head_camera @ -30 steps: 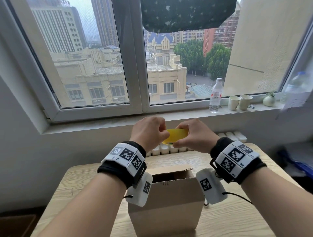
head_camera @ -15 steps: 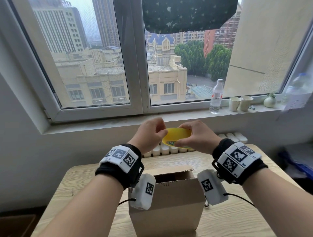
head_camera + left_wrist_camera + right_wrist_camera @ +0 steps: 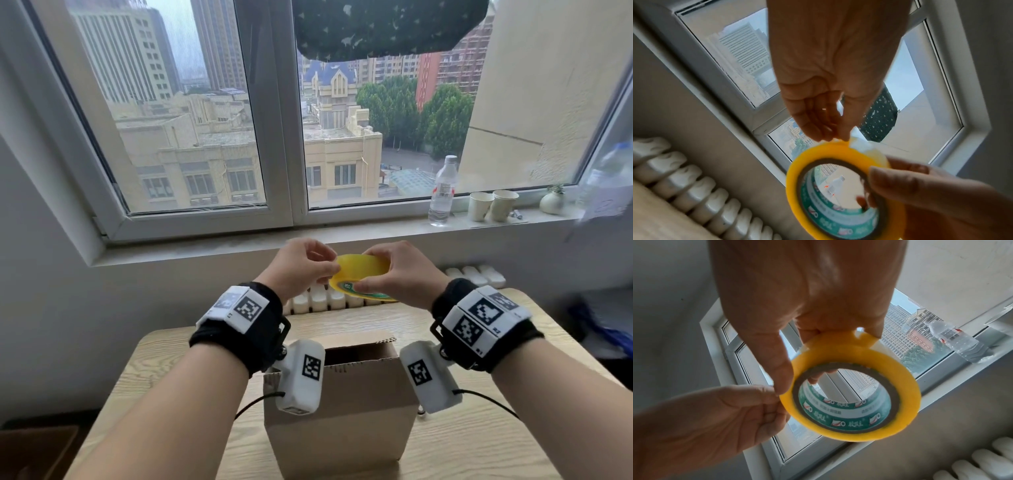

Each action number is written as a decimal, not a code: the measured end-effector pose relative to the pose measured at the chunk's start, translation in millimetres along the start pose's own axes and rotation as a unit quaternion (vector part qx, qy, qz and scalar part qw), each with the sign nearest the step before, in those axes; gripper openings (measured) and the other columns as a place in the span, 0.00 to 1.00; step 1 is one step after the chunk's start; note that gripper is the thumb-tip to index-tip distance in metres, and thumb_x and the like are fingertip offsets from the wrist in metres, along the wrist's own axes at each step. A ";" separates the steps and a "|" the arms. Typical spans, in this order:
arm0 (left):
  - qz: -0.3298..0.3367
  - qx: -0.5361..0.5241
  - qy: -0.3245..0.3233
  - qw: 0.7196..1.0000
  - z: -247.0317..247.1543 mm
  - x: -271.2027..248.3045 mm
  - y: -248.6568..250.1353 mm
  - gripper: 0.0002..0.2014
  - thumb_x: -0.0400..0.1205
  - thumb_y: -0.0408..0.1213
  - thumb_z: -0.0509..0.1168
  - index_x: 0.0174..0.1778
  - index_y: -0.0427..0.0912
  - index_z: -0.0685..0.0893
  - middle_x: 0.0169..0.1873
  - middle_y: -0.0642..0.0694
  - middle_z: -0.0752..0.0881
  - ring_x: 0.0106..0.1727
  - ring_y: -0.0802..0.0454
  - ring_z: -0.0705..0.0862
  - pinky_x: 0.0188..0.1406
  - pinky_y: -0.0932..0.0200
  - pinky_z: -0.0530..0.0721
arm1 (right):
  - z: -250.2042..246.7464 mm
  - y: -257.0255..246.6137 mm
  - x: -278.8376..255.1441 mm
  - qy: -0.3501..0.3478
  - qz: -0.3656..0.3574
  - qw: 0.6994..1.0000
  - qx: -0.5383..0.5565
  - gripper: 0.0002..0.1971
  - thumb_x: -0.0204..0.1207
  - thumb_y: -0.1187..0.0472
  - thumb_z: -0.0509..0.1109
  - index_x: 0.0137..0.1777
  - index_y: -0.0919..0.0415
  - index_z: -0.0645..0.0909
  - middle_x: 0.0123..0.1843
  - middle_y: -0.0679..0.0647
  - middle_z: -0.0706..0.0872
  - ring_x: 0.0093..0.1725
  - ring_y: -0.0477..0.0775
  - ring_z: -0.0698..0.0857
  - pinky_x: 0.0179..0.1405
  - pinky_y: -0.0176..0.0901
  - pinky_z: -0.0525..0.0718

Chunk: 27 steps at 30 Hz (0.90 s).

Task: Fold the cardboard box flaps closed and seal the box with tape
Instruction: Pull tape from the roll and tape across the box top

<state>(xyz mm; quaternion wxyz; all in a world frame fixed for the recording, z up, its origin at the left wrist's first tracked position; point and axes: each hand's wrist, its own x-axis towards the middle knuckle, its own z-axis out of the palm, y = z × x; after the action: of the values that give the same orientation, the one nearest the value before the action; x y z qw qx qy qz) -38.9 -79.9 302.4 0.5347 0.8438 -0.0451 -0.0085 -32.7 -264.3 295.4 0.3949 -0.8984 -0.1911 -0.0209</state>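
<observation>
A yellow tape roll point(image 3: 363, 271) with a green-printed core is held up in front of the window sill. My right hand point(image 3: 383, 277) grips it, thumb on the near face and fingers over the far rim point(image 3: 906, 402). My left hand point(image 3: 320, 270) pinches at the roll's left outer rim point(image 3: 797, 186). Its fingertips point(image 3: 831, 138) lie next to a pale loose bit of tape point(image 3: 860, 144). The brown cardboard box point(image 3: 342, 418) stands on the table below my wrists with its top open. No hand touches it.
The wooden table point(image 3: 479, 445) sits against a white radiator point(image 3: 318, 301) under the sill. On the sill at right stand a water bottle point(image 3: 443, 192), two paper cups point(image 3: 493, 205) and a small vase point(image 3: 551, 202). A dark cloth point(image 3: 387, 27) hangs above.
The roll has tilted so that its near face shows more. My left hand's fingers have loosened from a fist and now pick at the roll's rim. The box has not moved.
</observation>
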 end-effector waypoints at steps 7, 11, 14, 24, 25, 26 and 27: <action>0.020 0.146 0.060 0.987 7.0 -0.2 -6.9 0.03 0.80 0.37 0.69 0.46 0.41 0.86 0.39 0.45 0.87 0.39 0.52 0.83 0.43 0.59 0.82 | 11.4 2.9 1.5 -0.001 -0.007 1.000 -0.014 0.19 0.65 0.54 0.82 0.55 0.60 0.86 0.44 0.54 0.87 0.40 0.49 0.85 0.34 0.33 0.79; 0.042 0.298 0.088 0.949 11.8 -2.7 3.1 0.04 0.83 0.37 0.63 0.47 0.43 0.82 0.46 0.47 0.83 0.50 0.49 0.79 0.53 0.56 0.76 | 15.7 1.7 4.5 -0.007 -0.015 1.000 -0.019 0.19 0.66 0.53 0.81 0.54 0.60 0.86 0.44 0.55 0.88 0.42 0.52 0.87 0.37 0.38 0.82; 0.013 0.263 0.080 0.961 7.6 -2.3 7.4 0.03 0.81 0.34 0.64 0.43 0.42 0.83 0.43 0.46 0.84 0.47 0.48 0.82 0.53 0.54 0.81 | 15.3 2.3 4.5 -0.019 -0.017 1.000 -0.003 0.19 0.66 0.54 0.81 0.55 0.60 0.85 0.45 0.55 0.88 0.42 0.53 0.87 0.35 0.36 0.82; -0.071 0.013 0.055 0.996 -4.3 -6.1 -5.7 0.07 0.78 0.36 0.72 0.47 0.35 0.87 0.36 0.41 0.87 0.35 0.52 0.83 0.39 0.63 0.84 | 21.1 3.2 0.1 -0.019 -0.036 0.999 0.018 0.19 0.67 0.53 0.81 0.56 0.59 0.86 0.46 0.55 0.89 0.43 0.53 0.88 0.43 0.45 0.86; -0.076 0.010 0.058 0.995 -4.4 -6.2 -7.7 0.06 0.78 0.35 0.72 0.45 0.35 0.86 0.35 0.41 0.86 0.33 0.53 0.82 0.37 0.64 0.84 | 22.6 4.5 -0.2 -0.025 -0.036 0.999 0.015 0.21 0.66 0.52 0.81 0.57 0.58 0.86 0.47 0.54 0.89 0.44 0.52 0.88 0.44 0.44 0.86; -0.082 0.009 0.055 0.995 -4.5 -6.7 -9.5 0.05 0.79 0.34 0.72 0.43 0.36 0.86 0.34 0.42 0.85 0.32 0.54 0.81 0.35 0.64 0.83 | 24.7 6.2 -0.9 -0.030 -0.037 0.999 0.012 0.22 0.66 0.51 0.82 0.59 0.57 0.85 0.49 0.53 0.90 0.45 0.50 0.88 0.45 0.44 0.87; -0.086 0.010 0.050 0.995 -5.8 -7.0 -12.5 0.04 0.79 0.34 0.71 0.41 0.37 0.85 0.32 0.43 0.83 0.31 0.54 0.80 0.34 0.64 0.81 | 27.2 9.3 -1.7 -0.033 -0.037 0.999 0.010 0.25 0.65 0.50 0.82 0.61 0.57 0.85 0.51 0.52 0.90 0.47 0.49 0.88 0.49 0.43 0.87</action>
<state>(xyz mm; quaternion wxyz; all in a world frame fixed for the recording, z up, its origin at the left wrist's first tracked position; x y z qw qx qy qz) -44.6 -68.7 293.4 0.5251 0.8492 0.0539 -0.0118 -34.0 -251.0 269.9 0.3960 -0.8871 -0.2372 -0.0034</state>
